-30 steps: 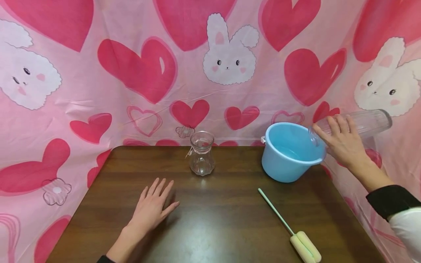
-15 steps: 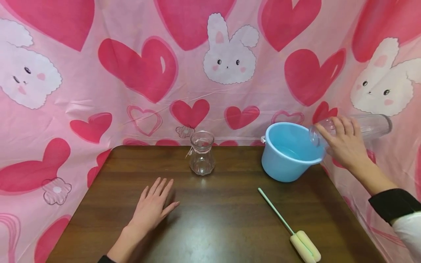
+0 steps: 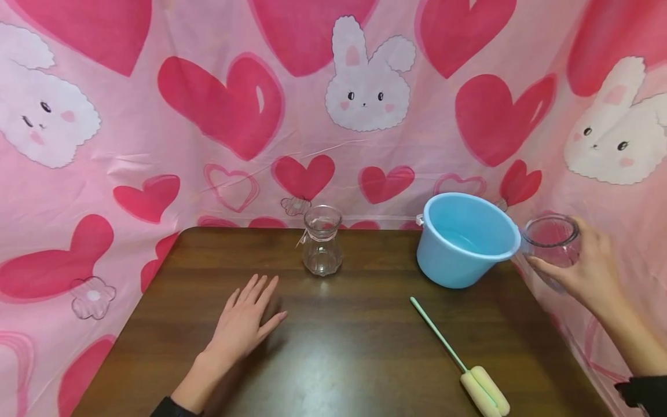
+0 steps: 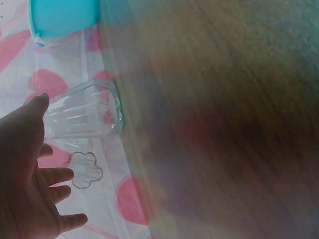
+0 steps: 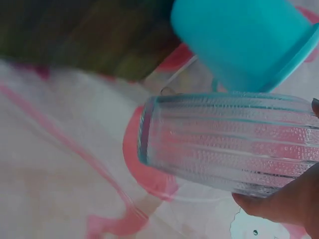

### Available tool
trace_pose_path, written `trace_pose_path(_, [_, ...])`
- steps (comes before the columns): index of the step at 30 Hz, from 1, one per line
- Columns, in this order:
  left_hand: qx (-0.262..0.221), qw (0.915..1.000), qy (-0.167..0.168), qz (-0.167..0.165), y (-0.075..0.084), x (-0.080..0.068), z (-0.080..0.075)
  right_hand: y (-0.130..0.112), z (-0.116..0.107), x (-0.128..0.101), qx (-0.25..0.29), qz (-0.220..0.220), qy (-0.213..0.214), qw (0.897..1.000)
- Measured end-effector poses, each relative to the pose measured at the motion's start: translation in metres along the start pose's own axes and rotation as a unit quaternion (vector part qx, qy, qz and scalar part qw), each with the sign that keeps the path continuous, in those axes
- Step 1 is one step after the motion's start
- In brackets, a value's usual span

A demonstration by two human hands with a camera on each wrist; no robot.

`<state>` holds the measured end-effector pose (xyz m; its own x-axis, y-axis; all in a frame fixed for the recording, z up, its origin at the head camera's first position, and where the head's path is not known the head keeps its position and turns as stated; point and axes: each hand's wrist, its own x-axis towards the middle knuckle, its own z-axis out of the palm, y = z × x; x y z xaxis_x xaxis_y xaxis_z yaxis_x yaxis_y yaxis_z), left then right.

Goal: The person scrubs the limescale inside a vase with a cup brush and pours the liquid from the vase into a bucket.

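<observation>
My right hand (image 3: 596, 266) grips a clear ribbed glass vase (image 5: 224, 139) near its mouth, thumb on one side and fingers round the other. In the head view the vase stands roughly upright beside the right rim of a light blue bucket (image 3: 453, 266), past the table's right side. My left hand (image 3: 245, 318) lies over the left part of the table with fingers spread and nothing in them. Beyond its fingertips, near the back edge, stands a smaller clear glass vase (image 3: 322, 255) with a thin tie at its neck. The bucket's inside looks pale blue with liquid at the bottom.
A sponge brush (image 3: 484, 391) with a pale green handle lies on the right front of the dark wooden table (image 3: 333, 347). Pink cloth (image 3: 219, 145) printed with hearts and rabbits hangs close behind the table and along both sides.
The right hand has turned the glass vase from lying tilted, mouth over the bucket, to upright, and brought it outside the bucket's right rim. The left hand keeps its place on the table.
</observation>
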<state>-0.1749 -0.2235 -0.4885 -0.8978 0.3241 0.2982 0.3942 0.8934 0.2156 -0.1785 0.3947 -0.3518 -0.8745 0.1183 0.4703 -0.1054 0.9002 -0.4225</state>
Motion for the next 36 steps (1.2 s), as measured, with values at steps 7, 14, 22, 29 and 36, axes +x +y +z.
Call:
trace_pose_path(7, [-0.002, 1.0000, 0.001, 0.002, 0.005, 0.002, 0.000, -0.012, 0.002, -0.038, 0.076, 0.010, 0.021, 0.997])
trace_pose_path(14, [0.004, 0.9999, -0.012, 0.004, 0.008, 0.001, 0.000, -0.045, 0.016, -0.068, 0.133, 0.043, -0.031, 0.990])
trace_pose_path(22, [0.000, 1.0000, -0.009, 0.003, 0.012, -0.001, 0.002, -0.101, 0.064, -0.081, 0.212, -0.006, -0.080, 0.974])
trace_pose_path(29, [0.003, 0.9997, -0.022, 0.004, 0.022, -0.005, 0.008, -0.135, 0.117, -0.067, 0.277, -0.011, -0.122, 0.953])
trace_pose_path(36, [0.005, 1.0000, -0.007, -0.001, 0.024, -0.001, 0.001, -0.172, 0.164, -0.026, 0.307, 0.028, -0.146, 0.940])
